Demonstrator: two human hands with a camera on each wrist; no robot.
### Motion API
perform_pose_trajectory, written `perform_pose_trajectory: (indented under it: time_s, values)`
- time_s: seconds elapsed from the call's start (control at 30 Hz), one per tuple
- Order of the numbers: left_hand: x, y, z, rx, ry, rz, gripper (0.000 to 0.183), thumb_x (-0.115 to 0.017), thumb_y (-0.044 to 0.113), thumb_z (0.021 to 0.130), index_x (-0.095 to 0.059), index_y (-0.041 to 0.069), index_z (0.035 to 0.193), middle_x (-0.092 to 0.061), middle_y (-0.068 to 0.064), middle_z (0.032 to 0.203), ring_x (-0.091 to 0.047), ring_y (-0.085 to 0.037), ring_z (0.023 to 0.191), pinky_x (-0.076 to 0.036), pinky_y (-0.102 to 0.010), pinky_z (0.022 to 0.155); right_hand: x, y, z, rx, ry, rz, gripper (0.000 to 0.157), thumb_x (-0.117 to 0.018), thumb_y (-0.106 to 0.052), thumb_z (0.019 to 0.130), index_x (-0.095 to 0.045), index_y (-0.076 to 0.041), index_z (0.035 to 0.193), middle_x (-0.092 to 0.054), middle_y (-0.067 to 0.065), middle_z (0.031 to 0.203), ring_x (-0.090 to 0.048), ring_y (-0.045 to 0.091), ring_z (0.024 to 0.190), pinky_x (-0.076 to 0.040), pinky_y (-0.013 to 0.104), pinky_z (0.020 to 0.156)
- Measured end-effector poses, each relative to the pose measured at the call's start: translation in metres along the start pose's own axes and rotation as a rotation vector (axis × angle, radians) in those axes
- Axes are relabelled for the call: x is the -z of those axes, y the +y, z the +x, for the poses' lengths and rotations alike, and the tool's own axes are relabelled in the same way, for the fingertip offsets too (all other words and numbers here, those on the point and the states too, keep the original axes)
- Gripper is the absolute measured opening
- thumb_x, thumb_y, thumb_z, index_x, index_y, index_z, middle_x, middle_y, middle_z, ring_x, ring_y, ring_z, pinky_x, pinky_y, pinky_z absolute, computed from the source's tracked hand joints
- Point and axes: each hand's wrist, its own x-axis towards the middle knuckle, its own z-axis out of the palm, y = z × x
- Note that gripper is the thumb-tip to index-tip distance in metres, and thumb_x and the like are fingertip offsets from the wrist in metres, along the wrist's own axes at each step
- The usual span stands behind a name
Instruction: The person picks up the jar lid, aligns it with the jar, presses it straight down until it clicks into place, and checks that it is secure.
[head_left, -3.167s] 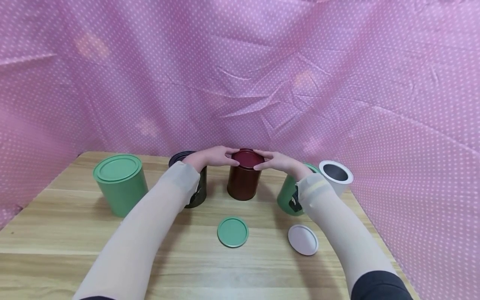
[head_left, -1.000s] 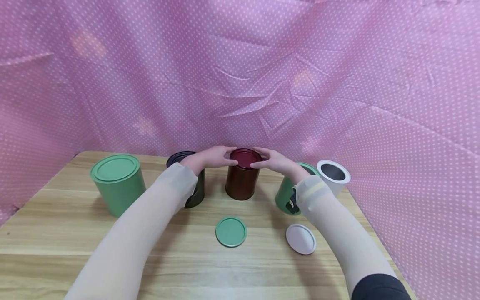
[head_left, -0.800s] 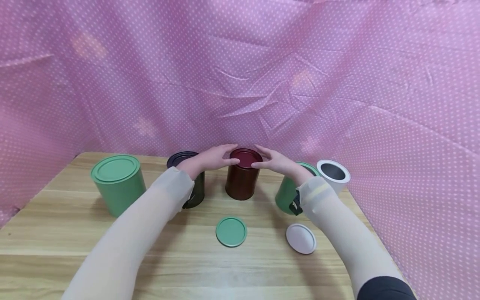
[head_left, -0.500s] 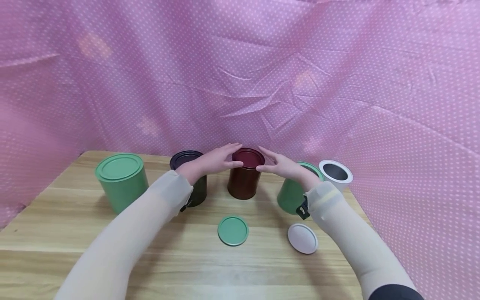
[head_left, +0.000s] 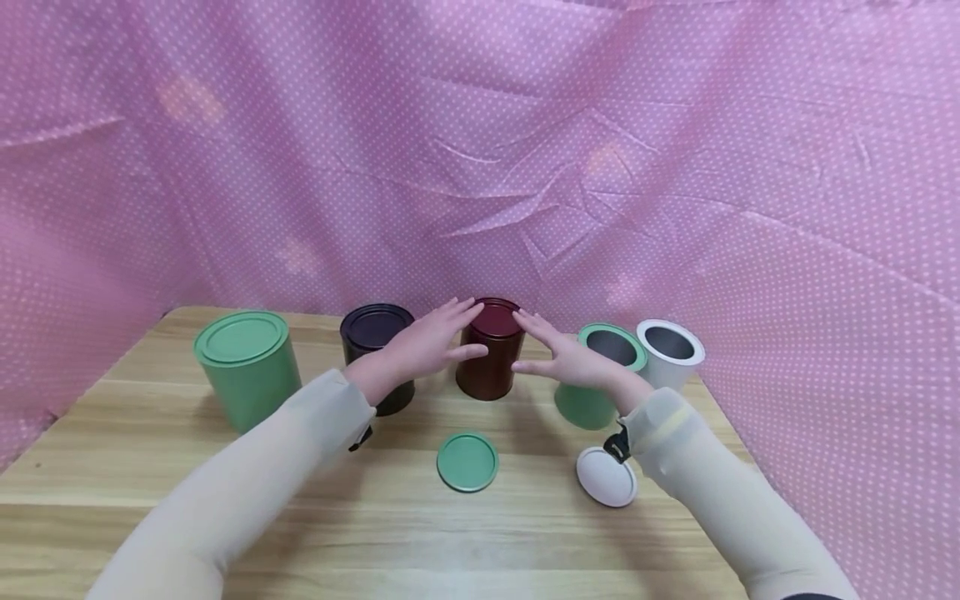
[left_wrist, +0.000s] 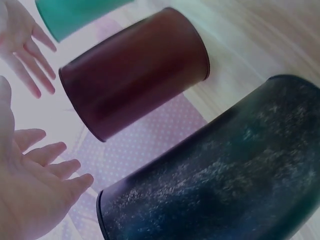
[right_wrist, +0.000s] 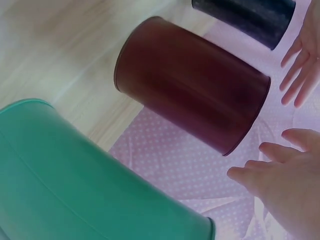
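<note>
A dark red can with its lid on stands upright at the back middle of the table. My left hand, fingers straight, hovers above and in front of it on the left side. Opposite, my right hand is spread out to the can's right. Both wrist views show gaps between the fingers and the red can, so neither hand touches it. Behind my left forearm is a lidded black can, partly covered. An uncovered green can sits beyond my right hand.
At the left stands a larger lidded green can. An uncovered white can is at the right, beside the table's edge. A green lid and a white lid lie flat nearer the front. Pink dotted cloth hangs behind.
Both hands have come off the red can's lid and drawn back toward me, their fingers straightening. The can has stayed in place with its lid on.
</note>
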Motion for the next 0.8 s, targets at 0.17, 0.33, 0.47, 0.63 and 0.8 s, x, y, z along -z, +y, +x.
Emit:
perform_pose_trajectory:
  time_s: [0.17, 0.33, 0.47, 0.63, 0.8]
  values:
    - [-0.007, 0.001, -0.01, -0.04, -0.001, 0.036, 0.078, -0.055, 0.055, 0.093, -0.03, 0.012, 0.153, -0.024, -0.01, 0.16, -0.016, -0.033, 0.149, -0.019, -0.052, 0.119, -0.01, -0.005, -0.009, 0.046, 0.004, -0.019, 0.084, -0.066, -0.034, 0.092, -0.017, -0.012, 0.156, -0.004, 0.017, 0.163, 0.004, 0.037, 0.149, -0.008, 0.062, 0.117]
    - [-0.012, -0.001, -0.021, -0.072, 0.012, 0.035, 0.079, -0.058, 0.054, 0.091, -0.031, 0.012, 0.152, -0.026, -0.01, 0.159, -0.018, -0.033, 0.148, -0.022, -0.052, 0.118, -0.02, -0.005, -0.014, 0.08, 0.007, -0.019, 0.084, -0.066, -0.032, 0.092, -0.015, -0.013, 0.156, -0.006, 0.014, 0.163, 0.001, 0.038, 0.149, -0.008, 0.06, 0.118]
    - [-0.018, -0.005, -0.03, -0.09, 0.01, 0.036, 0.079, -0.058, 0.054, 0.091, -0.03, 0.013, 0.153, -0.025, -0.01, 0.159, -0.019, -0.033, 0.148, -0.024, -0.053, 0.117, -0.028, -0.005, -0.018, 0.102, 0.015, -0.012, 0.086, -0.068, -0.03, 0.09, -0.015, -0.015, 0.156, -0.008, 0.012, 0.163, -0.002, 0.038, 0.149, -0.009, 0.059, 0.119]
    - [-0.025, -0.007, -0.039, -0.094, -0.003, 0.046, 0.077, -0.056, 0.055, 0.091, -0.03, 0.017, 0.153, -0.025, -0.009, 0.16, -0.02, -0.033, 0.148, -0.026, -0.059, 0.114, -0.041, -0.001, -0.021, 0.123, 0.017, -0.015, 0.085, -0.069, -0.027, 0.09, -0.017, -0.011, 0.156, -0.012, 0.016, 0.162, -0.005, 0.041, 0.148, -0.012, 0.059, 0.118]
    - [-0.033, -0.01, -0.046, -0.099, -0.02, 0.042, 0.078, -0.057, 0.056, 0.09, -0.03, 0.018, 0.153, -0.027, -0.007, 0.159, -0.022, -0.032, 0.147, -0.027, -0.059, 0.114, -0.053, 0.005, -0.022, 0.135, -0.008, -0.017, 0.082, -0.068, -0.025, 0.09, -0.02, -0.006, 0.154, -0.012, 0.02, 0.161, -0.008, 0.043, 0.147, -0.015, 0.061, 0.116]
